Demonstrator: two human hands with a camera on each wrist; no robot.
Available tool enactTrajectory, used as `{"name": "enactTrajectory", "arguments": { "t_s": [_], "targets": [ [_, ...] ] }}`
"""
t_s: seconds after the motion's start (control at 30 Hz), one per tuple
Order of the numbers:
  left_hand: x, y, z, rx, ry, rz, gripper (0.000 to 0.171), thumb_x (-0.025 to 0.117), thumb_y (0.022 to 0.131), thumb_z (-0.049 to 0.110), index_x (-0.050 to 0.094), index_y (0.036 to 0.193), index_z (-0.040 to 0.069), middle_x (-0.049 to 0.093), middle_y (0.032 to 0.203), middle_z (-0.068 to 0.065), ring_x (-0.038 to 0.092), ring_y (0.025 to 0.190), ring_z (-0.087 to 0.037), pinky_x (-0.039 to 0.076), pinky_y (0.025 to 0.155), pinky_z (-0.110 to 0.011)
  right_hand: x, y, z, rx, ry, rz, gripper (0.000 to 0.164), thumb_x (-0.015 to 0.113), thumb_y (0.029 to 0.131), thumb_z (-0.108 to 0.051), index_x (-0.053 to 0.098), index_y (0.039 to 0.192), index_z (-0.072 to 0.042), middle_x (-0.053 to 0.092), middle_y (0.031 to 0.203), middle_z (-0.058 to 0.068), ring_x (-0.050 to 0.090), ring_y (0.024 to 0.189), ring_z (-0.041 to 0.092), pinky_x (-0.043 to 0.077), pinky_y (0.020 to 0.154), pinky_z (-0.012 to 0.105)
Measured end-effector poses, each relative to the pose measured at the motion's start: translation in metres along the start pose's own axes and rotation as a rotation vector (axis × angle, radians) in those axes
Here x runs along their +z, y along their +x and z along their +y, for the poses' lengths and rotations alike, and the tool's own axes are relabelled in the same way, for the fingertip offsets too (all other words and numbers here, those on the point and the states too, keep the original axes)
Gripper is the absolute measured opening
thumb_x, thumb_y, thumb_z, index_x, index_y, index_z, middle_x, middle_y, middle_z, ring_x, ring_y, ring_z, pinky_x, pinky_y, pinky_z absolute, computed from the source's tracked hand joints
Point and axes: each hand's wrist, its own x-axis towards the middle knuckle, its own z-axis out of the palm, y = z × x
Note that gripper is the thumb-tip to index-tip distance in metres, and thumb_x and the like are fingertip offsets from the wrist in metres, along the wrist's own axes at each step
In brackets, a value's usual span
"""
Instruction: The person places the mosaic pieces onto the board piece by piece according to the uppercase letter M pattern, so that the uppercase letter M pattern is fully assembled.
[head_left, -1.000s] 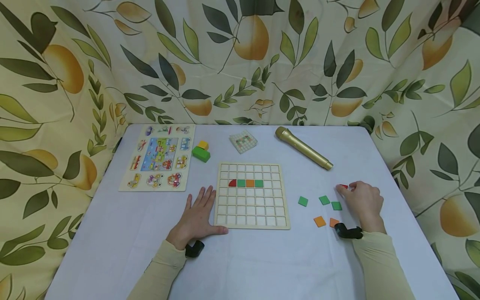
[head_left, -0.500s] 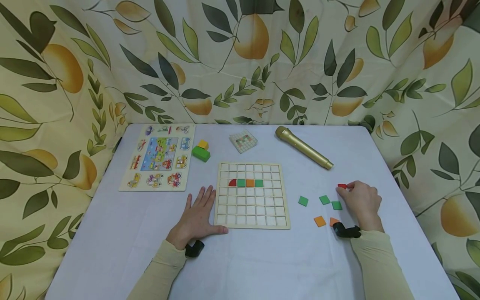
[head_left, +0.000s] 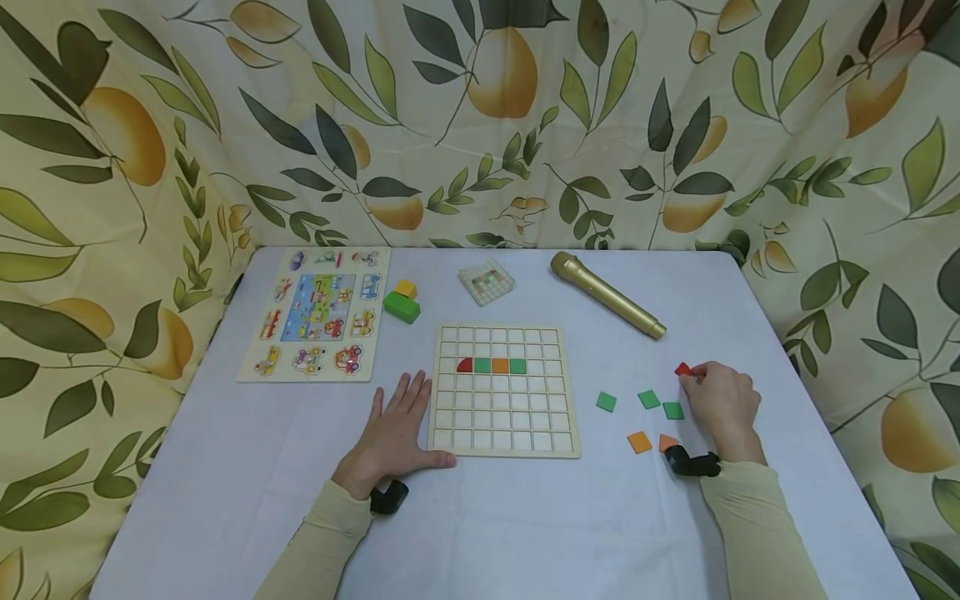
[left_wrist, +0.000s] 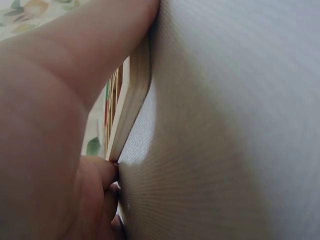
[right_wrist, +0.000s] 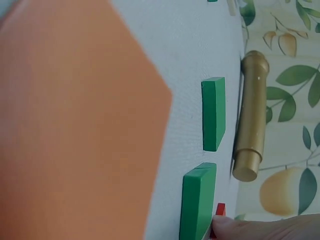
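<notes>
My left hand (head_left: 392, 437) lies flat with spread fingers at the left side of a wooden grid board (head_left: 504, 452), its thumb along the board's lower left corner. In the left wrist view, thumb and fingers meet the board's edge (left_wrist: 131, 107). One row of the grid bears a red rounded tile (head_left: 466, 366), two green tiles and an orange one (head_left: 500, 367). Right of the board, my right hand (head_left: 723, 408) pinches a small red tile (head_left: 682, 369) between thumb and fingers. The right wrist view shows that red tile (right_wrist: 221, 209) only partly, by the thumb.
Green tiles (head_left: 648, 400) and orange tiles (head_left: 639, 442) lie loose between board and right hand. Behind are a gold microphone (head_left: 607, 296), a small patterned grid card (head_left: 487, 283), green (head_left: 402, 308) and yellow (head_left: 406, 289) blocks, and a picture puzzle board (head_left: 251, 358).
The red tile has turned and shows more beyond the right fingertips. My right hand has shifted slightly left. The left hand stays in place.
</notes>
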Motion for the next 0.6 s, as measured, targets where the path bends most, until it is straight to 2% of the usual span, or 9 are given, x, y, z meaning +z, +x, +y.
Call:
{"name": "enactTrajectory", "arguments": {
  "t_s": [0.27,0.6],
  "targets": [
    [0.0,0.0004,-0.0003,-0.002,-0.002,0.0,0.127,0.067,0.067,0.079,0.015,0.156,0.004,0.005,0.162,-0.01,-0.005,0.147,-0.028,-0.005,0.112,-0.058,-0.0007,0.0011,-0.0004,-0.006,-0.002,-0.006,0.042,0.065,0.094,-0.026,0.057,0.114,0.01,0.06,0.09,0.025,0.046,0.09,0.044,0.038,0.076,0.055],
    [0.0011,0.0005,-0.0004,-0.004,-0.001,0.007,0.126,0.067,0.067,0.078,0.016,0.156,0.004,0.005,0.162,-0.009,-0.005,0.147,-0.027,-0.005,0.112,-0.058,0.0032,0.0028,-0.0019,-0.037,-0.005,0.017,0.035,0.065,0.095,-0.019,0.056,0.11,0.012,0.059,0.09,0.027,0.047,0.087,0.044,0.039,0.075,0.055]
  ]
}}
